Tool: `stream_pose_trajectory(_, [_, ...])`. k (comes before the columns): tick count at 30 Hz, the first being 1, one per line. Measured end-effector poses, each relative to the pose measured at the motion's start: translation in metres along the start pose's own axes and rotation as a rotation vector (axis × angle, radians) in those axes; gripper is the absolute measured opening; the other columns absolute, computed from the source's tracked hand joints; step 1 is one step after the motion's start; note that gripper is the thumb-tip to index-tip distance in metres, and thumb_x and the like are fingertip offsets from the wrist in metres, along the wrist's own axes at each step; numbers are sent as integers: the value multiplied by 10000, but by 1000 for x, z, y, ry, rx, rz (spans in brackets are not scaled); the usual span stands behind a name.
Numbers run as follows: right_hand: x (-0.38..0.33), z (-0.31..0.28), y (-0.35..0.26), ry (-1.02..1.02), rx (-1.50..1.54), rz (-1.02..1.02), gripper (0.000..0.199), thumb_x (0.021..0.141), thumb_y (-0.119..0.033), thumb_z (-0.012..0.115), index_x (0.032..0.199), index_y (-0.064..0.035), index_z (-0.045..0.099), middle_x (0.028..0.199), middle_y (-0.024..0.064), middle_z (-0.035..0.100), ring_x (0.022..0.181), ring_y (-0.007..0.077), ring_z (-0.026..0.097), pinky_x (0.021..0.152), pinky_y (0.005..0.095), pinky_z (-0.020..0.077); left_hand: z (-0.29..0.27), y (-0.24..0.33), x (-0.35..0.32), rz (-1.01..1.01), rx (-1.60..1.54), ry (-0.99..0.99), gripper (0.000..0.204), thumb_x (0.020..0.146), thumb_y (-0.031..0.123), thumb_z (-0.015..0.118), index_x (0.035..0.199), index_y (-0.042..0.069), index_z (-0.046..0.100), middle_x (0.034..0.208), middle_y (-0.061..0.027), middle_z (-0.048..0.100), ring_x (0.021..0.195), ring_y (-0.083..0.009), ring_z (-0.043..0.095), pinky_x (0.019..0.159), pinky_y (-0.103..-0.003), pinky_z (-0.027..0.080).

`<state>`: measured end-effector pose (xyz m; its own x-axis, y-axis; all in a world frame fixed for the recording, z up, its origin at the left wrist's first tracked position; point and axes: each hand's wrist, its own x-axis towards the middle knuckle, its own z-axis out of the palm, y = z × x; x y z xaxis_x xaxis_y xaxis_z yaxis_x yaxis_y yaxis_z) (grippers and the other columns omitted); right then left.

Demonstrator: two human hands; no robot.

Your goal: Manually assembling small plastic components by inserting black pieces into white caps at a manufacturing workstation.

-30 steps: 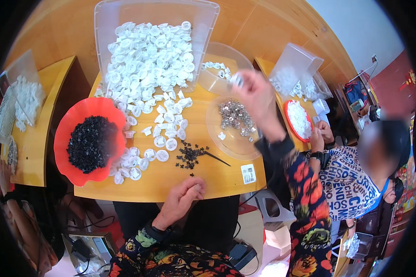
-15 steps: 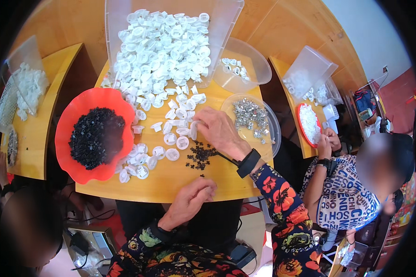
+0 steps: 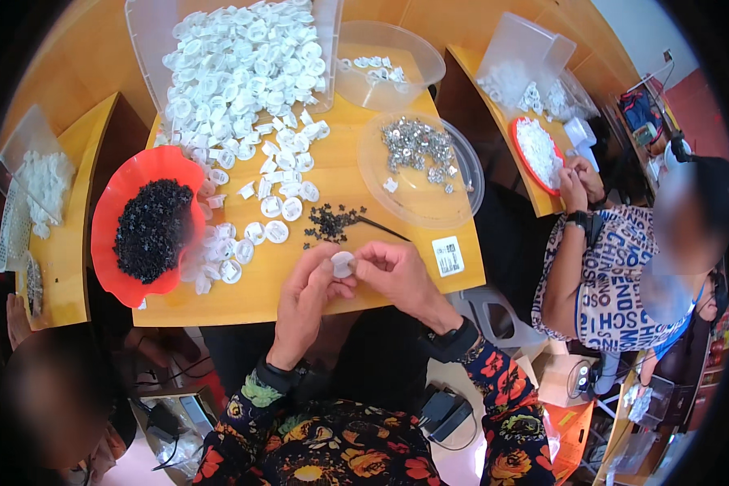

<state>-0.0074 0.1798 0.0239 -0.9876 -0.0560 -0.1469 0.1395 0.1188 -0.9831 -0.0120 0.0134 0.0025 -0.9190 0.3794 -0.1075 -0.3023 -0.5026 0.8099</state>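
Note:
Over the near edge of the table, my left hand (image 3: 302, 293) and my right hand (image 3: 402, 279) meet around one small round white plastic piece (image 3: 343, 263). My left fingers are curled under it, and my right fingertips pinch its right side. Just beyond them lies a small heap of black cross-shaped parts (image 3: 326, 224), with a thin black stick (image 3: 383, 229) beside it. More white plastic pieces (image 3: 272, 206) are scattered to the left and spill from a big clear bin (image 3: 146, 69).
A red scalloped bowl (image 3: 105, 263) of black parts stands left. At right are a clear lid (image 3: 417, 212) with small metal parts, a clear round tub (image 3: 429, 69) and a white label (image 3: 448, 256). Another person (image 3: 616, 300) works at a neighbouring table on the right.
My right hand has come back from the scattered white pieces with one of them. It now meets my left hand at the near edge. My view has shifted, uncovering the stick and label.

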Motion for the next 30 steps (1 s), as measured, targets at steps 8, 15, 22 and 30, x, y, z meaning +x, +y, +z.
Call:
stream_pose_trajectory(8, [-14,-5,10,40,196,-5,146,916,-143,600,893,-1,622,663,-31,560,545,12,472,476,173,379,-1,-2,6,-134,-29,-119,265,996,172,423,1122,-29,542,987,-79,606,842,-136,595,730,-260,505])
stream_pose_trajectory(15, [-14,-4,19,82,196,-37,141,903,-139,615,864,-4,617,659,-28,571,526,8,470,448,174,368,3,1,8,-176,-53,-105,271,982,180,457,1128,-38,524,975,-87,598,852,-146,593,729,-267,502])
stream_pose_trajectory(22, [-12,4,23,164,300,-60,142,917,-136,592,851,-11,605,607,-37,526,484,17,452,431,180,351,7,7,3,-139,-69,-126,209,955,118,503,1090,-31,562,976,-75,611,848,-140,602,722,-258,505])
stream_pose_trajectory(30, [-3,-48,-5,333,-413,-219,101,869,-85,572,885,6,613,694,33,580,575,97,543,525,248,436,6,7,-1,-138,-45,-122,185,940,87,514,1058,-38,583,950,-87,619,820,-147,607,704,-261,508])
